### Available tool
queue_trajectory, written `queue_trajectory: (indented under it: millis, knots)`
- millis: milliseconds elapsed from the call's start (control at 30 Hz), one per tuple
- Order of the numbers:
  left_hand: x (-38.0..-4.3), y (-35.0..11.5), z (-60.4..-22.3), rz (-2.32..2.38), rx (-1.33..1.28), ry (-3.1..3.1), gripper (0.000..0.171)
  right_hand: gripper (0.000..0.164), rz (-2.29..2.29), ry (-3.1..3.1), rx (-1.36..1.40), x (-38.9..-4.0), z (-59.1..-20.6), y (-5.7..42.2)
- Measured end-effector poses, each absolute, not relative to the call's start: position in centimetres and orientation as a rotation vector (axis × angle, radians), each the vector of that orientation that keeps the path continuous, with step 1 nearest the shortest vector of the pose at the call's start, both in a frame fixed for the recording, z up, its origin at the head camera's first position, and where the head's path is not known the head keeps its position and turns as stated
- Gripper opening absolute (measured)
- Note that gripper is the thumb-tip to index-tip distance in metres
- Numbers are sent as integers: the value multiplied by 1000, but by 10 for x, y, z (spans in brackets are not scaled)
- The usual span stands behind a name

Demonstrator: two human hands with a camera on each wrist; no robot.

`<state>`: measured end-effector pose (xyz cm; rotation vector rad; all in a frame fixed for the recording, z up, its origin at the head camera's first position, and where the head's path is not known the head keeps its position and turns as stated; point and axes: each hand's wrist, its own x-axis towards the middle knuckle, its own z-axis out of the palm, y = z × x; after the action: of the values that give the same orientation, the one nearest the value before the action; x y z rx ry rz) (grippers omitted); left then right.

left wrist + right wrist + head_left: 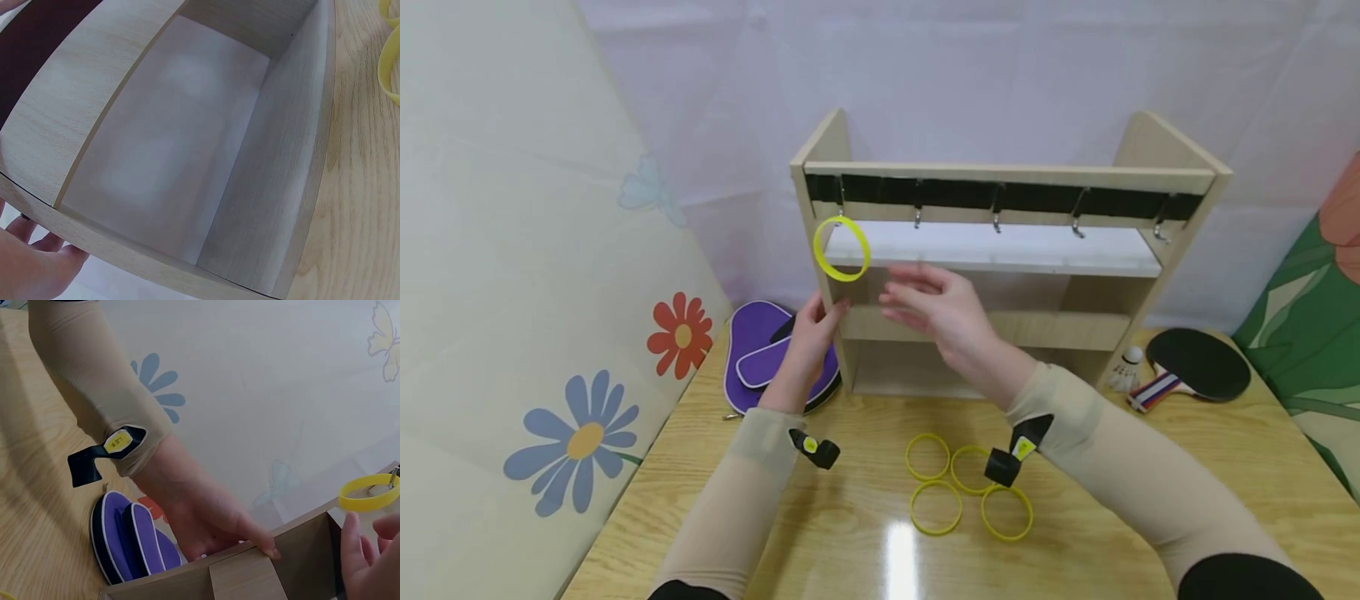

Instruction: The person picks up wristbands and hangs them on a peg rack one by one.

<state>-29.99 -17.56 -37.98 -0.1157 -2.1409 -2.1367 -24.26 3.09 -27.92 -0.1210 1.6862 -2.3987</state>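
A wooden rack [985, 329] with a row of metal hooks [997, 221] along its black strip stands in front of me. From the leftmost hook hangs a yellow ring [859, 271]. My left hand [808, 337] grips the rack's left side panel, its thumb on the front edge and its fingers behind, as the left wrist view also shows. To the right of the hanging ring is my right hand [951, 317], fingers loosely bent and holding nothing. In the right wrist view the ring [362, 503] sits just beyond its fingertips.
Several yellow rings [935, 533] lie on the wooden table [835, 533] before the rack. A purple paddle case [752, 325] is at the left, behind my left wrist. To the right lie a shuttlecock [1126, 371] and a black table tennis paddle [1198, 364].
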Motion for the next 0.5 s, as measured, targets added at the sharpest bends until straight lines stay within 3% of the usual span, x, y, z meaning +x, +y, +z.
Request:
queue_trajectory:
  millis: [500]
  knots:
    - [-298,-177,-379,-2148,-139,-2161,48,38,-2131,1901,-170,-234,-317,79]
